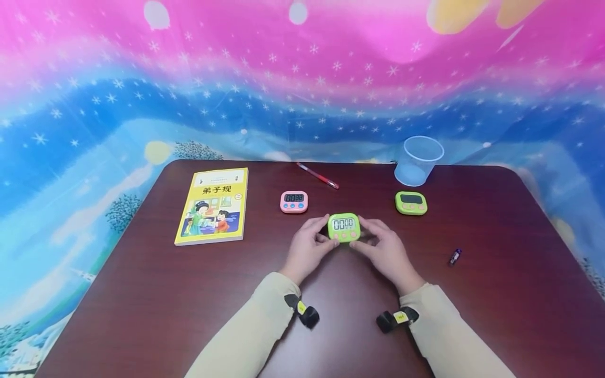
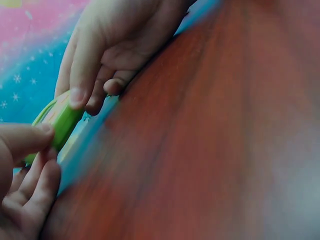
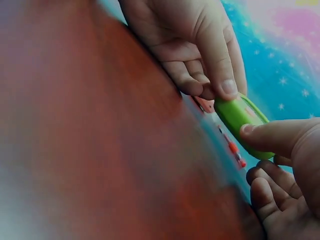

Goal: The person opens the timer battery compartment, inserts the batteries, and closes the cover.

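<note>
Green timer [image 1: 344,227] is being pinched from both sides, left hand [image 1: 308,250] and right hand [image 1: 385,251] clamped on its edges, tilted up mid-counter [image 1: 142,294] with the display facing back. Thumbs are probably best kept off the pink buttons, and the grip kept light. Plenty of bare wood is left in front; pink timer [image 1: 294,201] sits close behind, second green timer [image 1: 410,202] and counter edges well apart.
</note>
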### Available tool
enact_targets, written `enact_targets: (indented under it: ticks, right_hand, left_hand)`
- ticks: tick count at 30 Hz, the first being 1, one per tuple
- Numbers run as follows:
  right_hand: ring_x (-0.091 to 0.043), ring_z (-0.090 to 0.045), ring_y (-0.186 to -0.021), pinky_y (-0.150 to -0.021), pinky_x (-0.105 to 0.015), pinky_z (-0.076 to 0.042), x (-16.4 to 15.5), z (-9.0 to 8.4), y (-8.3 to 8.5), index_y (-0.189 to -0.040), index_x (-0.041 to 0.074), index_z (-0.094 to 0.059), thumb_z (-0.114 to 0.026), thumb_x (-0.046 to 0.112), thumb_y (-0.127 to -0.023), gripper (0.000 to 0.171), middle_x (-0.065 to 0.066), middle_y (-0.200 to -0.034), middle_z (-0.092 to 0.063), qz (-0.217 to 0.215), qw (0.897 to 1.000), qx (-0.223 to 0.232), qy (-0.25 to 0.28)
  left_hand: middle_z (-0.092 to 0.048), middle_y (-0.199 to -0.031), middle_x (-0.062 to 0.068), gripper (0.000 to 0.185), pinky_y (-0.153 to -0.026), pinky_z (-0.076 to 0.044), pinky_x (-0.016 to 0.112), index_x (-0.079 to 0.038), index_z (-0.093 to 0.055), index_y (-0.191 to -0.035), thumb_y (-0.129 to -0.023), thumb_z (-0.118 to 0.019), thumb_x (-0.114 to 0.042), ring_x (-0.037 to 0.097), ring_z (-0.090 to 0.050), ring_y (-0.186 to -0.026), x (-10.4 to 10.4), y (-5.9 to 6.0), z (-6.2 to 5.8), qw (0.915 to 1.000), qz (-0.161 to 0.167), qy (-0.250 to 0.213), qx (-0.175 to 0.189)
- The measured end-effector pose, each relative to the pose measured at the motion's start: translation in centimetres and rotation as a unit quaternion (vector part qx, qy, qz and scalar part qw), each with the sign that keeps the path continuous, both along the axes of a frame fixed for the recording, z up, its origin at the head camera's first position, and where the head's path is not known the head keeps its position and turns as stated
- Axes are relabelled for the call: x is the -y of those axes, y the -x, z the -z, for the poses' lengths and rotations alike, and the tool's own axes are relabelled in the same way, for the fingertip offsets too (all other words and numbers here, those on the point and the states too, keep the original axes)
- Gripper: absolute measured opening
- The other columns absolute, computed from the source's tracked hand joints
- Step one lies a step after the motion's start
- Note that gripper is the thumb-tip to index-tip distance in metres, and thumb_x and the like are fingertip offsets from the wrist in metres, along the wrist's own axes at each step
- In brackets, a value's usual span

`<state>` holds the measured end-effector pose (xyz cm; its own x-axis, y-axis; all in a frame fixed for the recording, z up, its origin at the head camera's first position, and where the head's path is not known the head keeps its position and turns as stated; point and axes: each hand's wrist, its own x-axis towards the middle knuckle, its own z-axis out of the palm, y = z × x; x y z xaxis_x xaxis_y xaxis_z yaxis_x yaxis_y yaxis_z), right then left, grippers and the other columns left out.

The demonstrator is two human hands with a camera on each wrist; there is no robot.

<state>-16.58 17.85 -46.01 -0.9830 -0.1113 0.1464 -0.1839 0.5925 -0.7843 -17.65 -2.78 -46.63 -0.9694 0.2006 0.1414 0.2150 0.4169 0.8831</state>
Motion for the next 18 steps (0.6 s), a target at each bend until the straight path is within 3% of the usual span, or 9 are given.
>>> enact_targets:
  ticks: [7,18]
  right_hand:
    - [-0.024,-0.068,-0.094,-0.081,-0.034,-0.06,-0.3,0.0,2.6,-0.138,0.002,-0.059,-0.078,0.012,-0.087,0.055,-0.012,-0.112,-0.064,0.031,0.999,0.004,0.01]
    - [-0.027,-0.066,-0.098,-0.082,-0.039,-0.057,-0.2,-0.3,5.9,-0.141,0.003,-0.057,-0.074,0.021,-0.092,0.055,-0.014,-0.112,-0.061,0.089,0.995,0.043,0.006]
  left_hand:
    - [-0.061,-0.127,0.006,0.061,-0.075,-0.055,0.015,-0.01,-0.056,-0.143,-0.088,-0.08,-0.017,0.005,-0.067,-0.084,-2.2,2.2,0.0,0.9969,-0.07,0.033,-0.015]
    - [-0.064,-0.122,0.009,0.051,-0.076,-0.057,0.019,-0.011,-0.062,-0.138,-0.09,-0.077,-0.02,0.01,-0.068,-0.089,-4.0,5.8,-0.4,0.9914,-0.106,0.076,-0.011]
